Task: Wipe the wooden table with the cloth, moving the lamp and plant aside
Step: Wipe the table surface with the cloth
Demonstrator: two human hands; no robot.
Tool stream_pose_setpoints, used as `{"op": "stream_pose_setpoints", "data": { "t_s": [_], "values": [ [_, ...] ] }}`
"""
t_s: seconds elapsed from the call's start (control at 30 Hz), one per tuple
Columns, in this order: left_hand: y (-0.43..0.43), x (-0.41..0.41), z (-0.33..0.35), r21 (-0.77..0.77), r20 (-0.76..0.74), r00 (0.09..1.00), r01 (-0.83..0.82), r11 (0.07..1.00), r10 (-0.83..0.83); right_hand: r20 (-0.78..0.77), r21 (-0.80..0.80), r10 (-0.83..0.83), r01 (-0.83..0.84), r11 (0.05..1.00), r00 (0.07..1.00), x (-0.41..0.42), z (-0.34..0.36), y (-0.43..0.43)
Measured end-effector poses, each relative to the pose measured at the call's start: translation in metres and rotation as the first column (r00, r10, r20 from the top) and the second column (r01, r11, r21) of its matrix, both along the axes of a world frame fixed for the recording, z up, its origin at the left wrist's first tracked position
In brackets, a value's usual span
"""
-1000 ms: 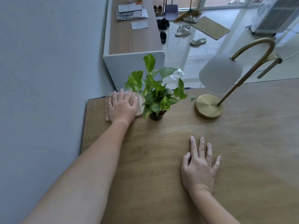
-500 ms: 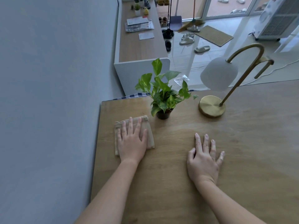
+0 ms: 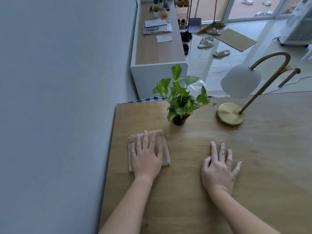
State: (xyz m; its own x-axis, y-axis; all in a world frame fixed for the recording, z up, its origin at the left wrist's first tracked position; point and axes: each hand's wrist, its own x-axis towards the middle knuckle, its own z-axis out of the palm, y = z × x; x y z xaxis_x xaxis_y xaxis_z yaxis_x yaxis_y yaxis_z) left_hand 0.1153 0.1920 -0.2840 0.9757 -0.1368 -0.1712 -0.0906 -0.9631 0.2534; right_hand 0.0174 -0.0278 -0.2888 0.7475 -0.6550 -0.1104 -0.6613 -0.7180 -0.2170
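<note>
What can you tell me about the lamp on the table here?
The lamp is a brass-coloured desk lamp standing upright on the wooden table, near its far edge. Its round, flat base rests on the wood. A thin arm slants up to the right, arches over and hangs a frosted white, bell-shaped shade above that edge. A short side bar branches off near the bend. It looks unlit. Only the table touches it; the plant stands apart to its left.
</note>
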Motion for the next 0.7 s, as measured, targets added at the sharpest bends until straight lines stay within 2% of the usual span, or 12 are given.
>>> {"op": "stream_pose_setpoints", "data": {
  "t_s": [0.27,0.37,0.5,0.7],
  "values": [
    [-0.039,0.148,-0.003,-0.001,-0.048,0.998,-0.046,0.999,0.046,0.008,-0.034,-0.008,0.008,0.999,1.000,0.003,-0.010,-0.004],
    [-0.050,0.149,-0.005,-0.004,-0.031,0.998,-0.048,0.999,0.048,0.009,-0.049,-0.008,0.009,0.999,1.000,0.003,-0.014,-0.004],
    [-0.036,0.133,-0.012,0.026,0.061,0.996,0.065,0.998,-0.067,0.034,-0.059,-0.022,0.024,0.998,0.999,0.004,-0.016,-0.006],
    [-0.045,0.161,-0.010,0.011,0.001,0.993,-0.115,0.993,0.115,0.062,-0.055,-0.031,0.034,0.998,0.998,0.005,-0.018,-0.004]
  ]
}}
